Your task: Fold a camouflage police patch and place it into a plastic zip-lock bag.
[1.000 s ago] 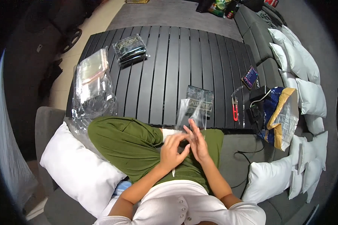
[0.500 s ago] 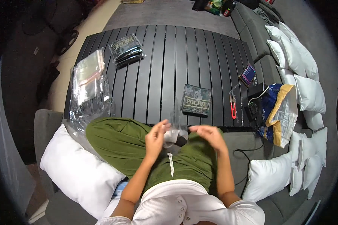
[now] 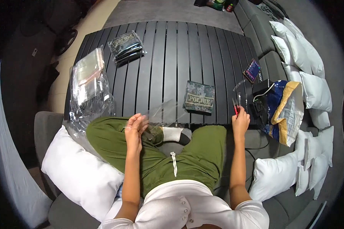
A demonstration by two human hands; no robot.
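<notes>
A clear, flat plastic sleeve (image 3: 162, 112) is being held by the left hand (image 3: 135, 128), whose fingers are curled closed on the sleeve's near left corner; the sleeve is being kept above the green-trousered knee, its far edge reaching over the near rim of the black slatted table (image 3: 168, 49). The right hand (image 3: 240, 120) is being rested at the table's near right edge, fingers closed loosely about the red-handled small scissors (image 3: 237, 108); how firmly they are being gripped cannot be told. A square camouflage-patterned fabric patch (image 3: 199, 97) is being left flat on the table, between the two hands and just beyond the sleeve. To the right, a blue and tan mailing bag (image 3: 284, 110) is lying against the sofa cushions, with a small dark phone (image 3: 252, 70) beyond it. At the left edge, a heap of clear plastic bags (image 3: 90, 86) is being kept. Farthest off, a stack of bagged dark patches (image 3: 126, 45) is sitting.
</notes>
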